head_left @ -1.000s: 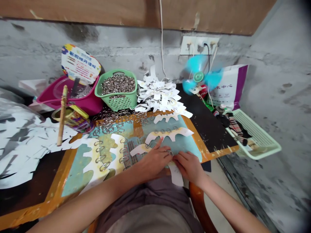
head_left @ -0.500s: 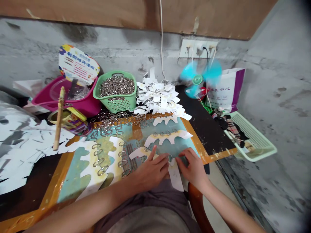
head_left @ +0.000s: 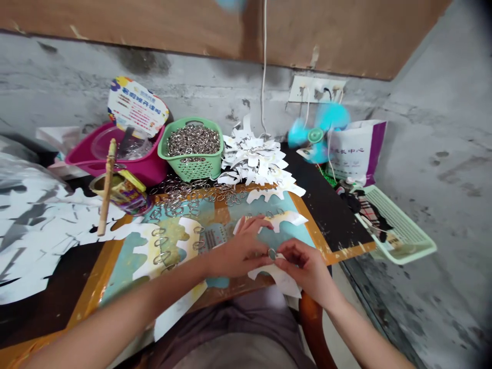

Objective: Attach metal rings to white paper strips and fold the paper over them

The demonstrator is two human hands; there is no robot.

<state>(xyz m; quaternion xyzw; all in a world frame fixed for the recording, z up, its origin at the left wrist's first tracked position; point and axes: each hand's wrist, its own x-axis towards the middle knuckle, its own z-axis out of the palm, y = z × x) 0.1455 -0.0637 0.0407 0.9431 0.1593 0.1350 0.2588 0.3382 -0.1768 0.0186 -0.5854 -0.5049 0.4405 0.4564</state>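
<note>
My left hand (head_left: 241, 250) and my right hand (head_left: 303, 265) meet at the near edge of the table, both pinching a small metal ring (head_left: 272, 253) over a white cut-out paper piece (head_left: 280, 279). The paper piece hangs partly over the table edge under my right hand. More white cut-outs with rings threaded through them (head_left: 169, 241) lie on the teal and orange board (head_left: 215, 230) to the left. Another ringed cut-out (head_left: 286, 218) lies just beyond my hands.
A green basket full of metal rings (head_left: 191, 148) stands at the back, loose rings (head_left: 184, 197) spilled before it. Beside it are a pink tub (head_left: 119, 161), a heap of white cut-outs (head_left: 255, 161), a spinning blue fan (head_left: 317, 136) and a pale green tray (head_left: 395, 223) at right.
My hands have lifted slightly off the board and drawn the ring and paper piece toward the table edge. The camera view has shifted a little.
</note>
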